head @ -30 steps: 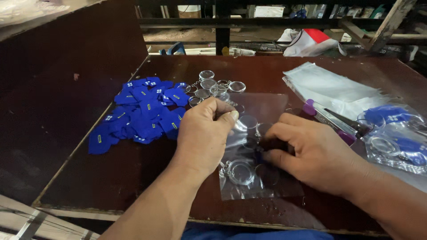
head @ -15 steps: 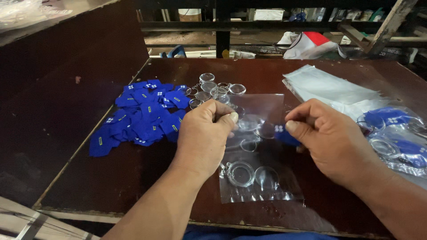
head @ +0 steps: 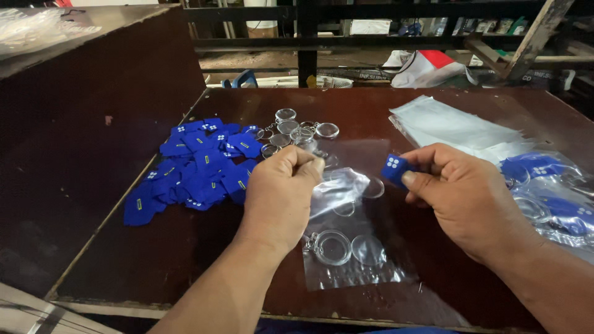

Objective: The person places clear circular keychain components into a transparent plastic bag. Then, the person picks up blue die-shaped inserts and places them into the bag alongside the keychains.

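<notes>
**Blue tag lifted beside the bag**

Since the earlier frame your right hand has raised a blue tag, pinched at frame centre, tilted, its long axis running upper left to lower right. Your left hand pinches the clear bag holding round clear keychain cases on the tabletop.

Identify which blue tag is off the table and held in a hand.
The blue tag pinched in the right hand; the other blue tags lie heaped on the table.
</notes>
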